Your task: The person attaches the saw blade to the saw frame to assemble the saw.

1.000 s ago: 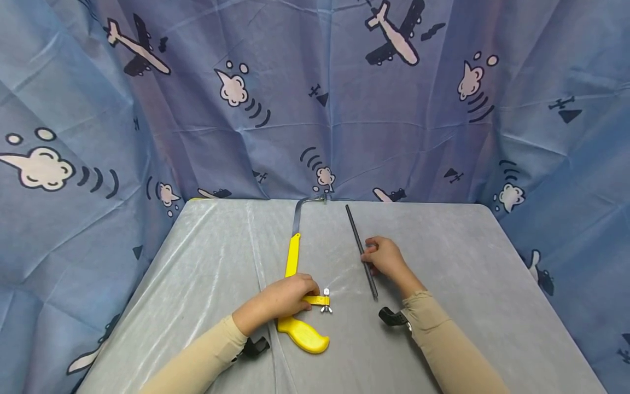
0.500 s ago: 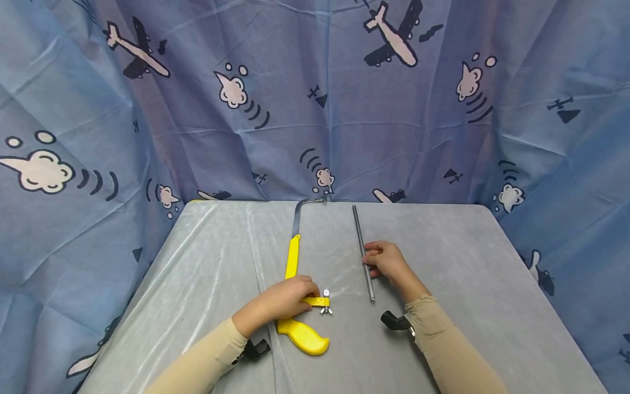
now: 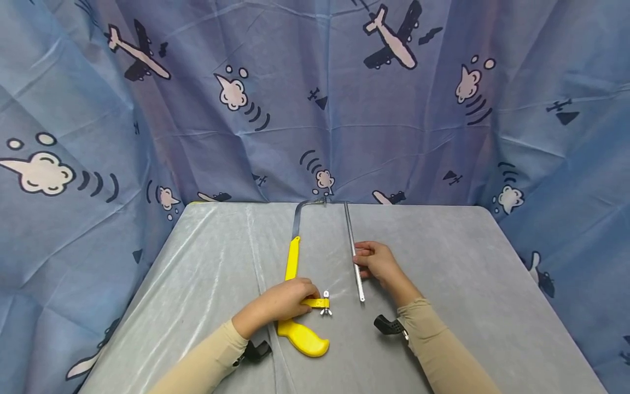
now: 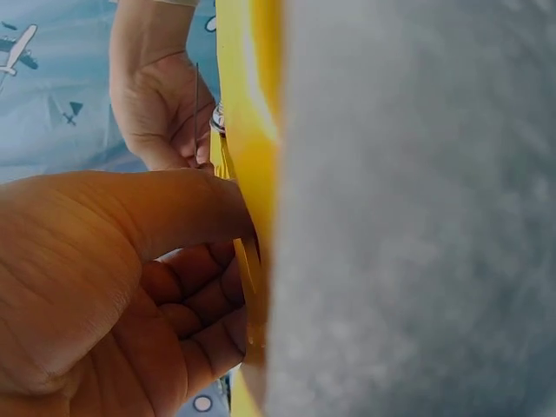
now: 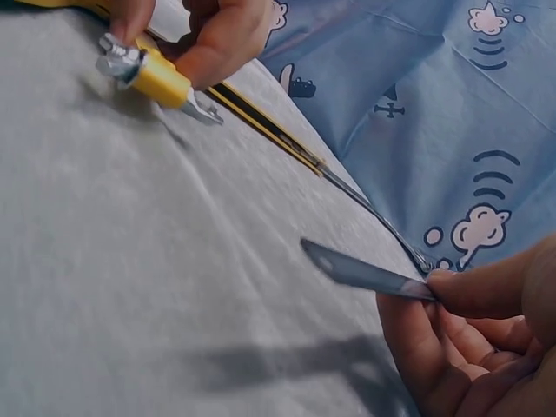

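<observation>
A yellow hacksaw frame lies on the table with its handle toward me and its grey metal arm pointing away. My left hand grips the frame near the handle, thumb against the yellow metal in the left wrist view. Beside those fingers, a short yellow bar carries a silver wing nut. To the right, my right hand pinches a long thin hacksaw blade between thumb and fingers, above the table. The right wrist view shows the hole near the end of this blade.
The grey cloth-covered table extends on both sides of the hands. A blue curtain printed with planes and clouds hangs behind its far edge. A black wrist mount sits under the right sleeve.
My right hand has shifted left, bringing the blade nearer the hacksaw frame. The blade has turned from looking dark to showing a bright, shiny face. My left hand keeps its place on the frame.
</observation>
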`<state>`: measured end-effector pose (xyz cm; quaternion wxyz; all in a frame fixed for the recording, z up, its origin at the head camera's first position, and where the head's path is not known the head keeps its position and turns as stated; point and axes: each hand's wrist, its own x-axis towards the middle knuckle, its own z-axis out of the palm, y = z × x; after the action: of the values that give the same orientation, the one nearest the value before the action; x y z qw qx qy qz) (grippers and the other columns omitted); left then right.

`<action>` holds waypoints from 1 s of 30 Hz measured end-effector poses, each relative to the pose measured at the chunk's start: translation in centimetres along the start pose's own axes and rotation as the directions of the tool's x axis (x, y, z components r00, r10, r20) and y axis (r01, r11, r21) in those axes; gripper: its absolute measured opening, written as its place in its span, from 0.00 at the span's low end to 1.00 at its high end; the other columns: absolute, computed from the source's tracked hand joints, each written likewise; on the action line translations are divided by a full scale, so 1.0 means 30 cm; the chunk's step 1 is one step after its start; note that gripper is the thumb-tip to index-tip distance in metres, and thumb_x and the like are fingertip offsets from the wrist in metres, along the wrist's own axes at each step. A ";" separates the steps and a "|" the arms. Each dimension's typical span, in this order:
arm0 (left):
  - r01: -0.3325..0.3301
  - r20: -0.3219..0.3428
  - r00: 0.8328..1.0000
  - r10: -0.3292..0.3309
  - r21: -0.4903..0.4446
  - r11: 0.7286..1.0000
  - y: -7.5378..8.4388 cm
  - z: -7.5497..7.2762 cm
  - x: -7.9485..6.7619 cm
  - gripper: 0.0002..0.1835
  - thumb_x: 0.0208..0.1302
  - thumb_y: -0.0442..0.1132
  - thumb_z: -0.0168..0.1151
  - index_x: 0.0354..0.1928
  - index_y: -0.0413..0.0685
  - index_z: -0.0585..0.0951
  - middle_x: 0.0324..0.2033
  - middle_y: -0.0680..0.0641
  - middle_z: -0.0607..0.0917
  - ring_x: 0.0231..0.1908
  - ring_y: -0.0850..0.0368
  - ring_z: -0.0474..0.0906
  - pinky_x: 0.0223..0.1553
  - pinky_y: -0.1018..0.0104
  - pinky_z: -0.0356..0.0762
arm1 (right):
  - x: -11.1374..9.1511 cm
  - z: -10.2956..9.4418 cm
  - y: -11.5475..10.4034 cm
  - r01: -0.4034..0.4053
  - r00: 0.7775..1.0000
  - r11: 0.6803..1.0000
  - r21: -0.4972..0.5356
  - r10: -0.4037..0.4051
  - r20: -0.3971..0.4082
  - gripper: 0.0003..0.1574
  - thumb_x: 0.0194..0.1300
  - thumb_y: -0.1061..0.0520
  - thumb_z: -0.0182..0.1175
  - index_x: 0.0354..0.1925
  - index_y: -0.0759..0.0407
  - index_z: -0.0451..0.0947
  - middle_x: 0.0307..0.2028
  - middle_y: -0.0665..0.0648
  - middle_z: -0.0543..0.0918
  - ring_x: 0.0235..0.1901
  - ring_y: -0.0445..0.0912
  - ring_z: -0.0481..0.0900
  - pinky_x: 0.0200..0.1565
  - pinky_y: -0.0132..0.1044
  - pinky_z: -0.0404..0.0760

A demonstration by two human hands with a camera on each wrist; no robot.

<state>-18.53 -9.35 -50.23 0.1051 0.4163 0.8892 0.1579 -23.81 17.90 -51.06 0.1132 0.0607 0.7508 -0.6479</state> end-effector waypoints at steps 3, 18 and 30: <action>-0.005 -0.001 1.000 0.005 -0.007 1.000 -0.003 0.002 -0.006 0.10 0.63 0.36 0.72 0.46 0.48 0.86 0.39 0.55 0.84 0.39 0.66 0.75 0.47 0.71 0.77 | 0.001 0.024 -0.008 0.001 1.000 1.000 0.008 -0.001 0.000 0.30 0.66 0.70 0.63 0.66 0.71 0.72 0.39 0.55 0.79 0.31 0.42 0.81 0.24 0.35 0.83; -0.019 -0.031 0.999 0.016 -0.091 0.996 -0.016 0.014 -0.005 0.10 0.63 0.33 0.71 0.47 0.46 0.86 0.39 0.54 0.84 0.41 0.64 0.76 0.49 0.70 0.77 | 0.030 0.117 -0.045 -0.007 1.000 1.000 -0.001 0.007 0.023 0.28 0.67 0.68 0.64 0.64 0.69 0.74 0.40 0.56 0.78 0.33 0.43 0.80 0.24 0.34 0.82; 0.004 -0.026 1.000 -0.006 -0.103 0.995 -0.007 0.010 -0.006 0.11 0.63 0.34 0.71 0.47 0.46 0.86 0.40 0.54 0.85 0.41 0.64 0.77 0.49 0.70 0.77 | 0.071 0.158 -0.043 -0.021 1.000 1.000 0.002 0.021 0.002 0.27 0.66 0.68 0.65 0.63 0.68 0.76 0.39 0.56 0.78 0.32 0.41 0.80 0.23 0.33 0.82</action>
<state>-18.48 -9.56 -50.57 0.1150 0.4060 0.8822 0.2088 -25.73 12.92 -51.01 0.1209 0.0680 0.7492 -0.6477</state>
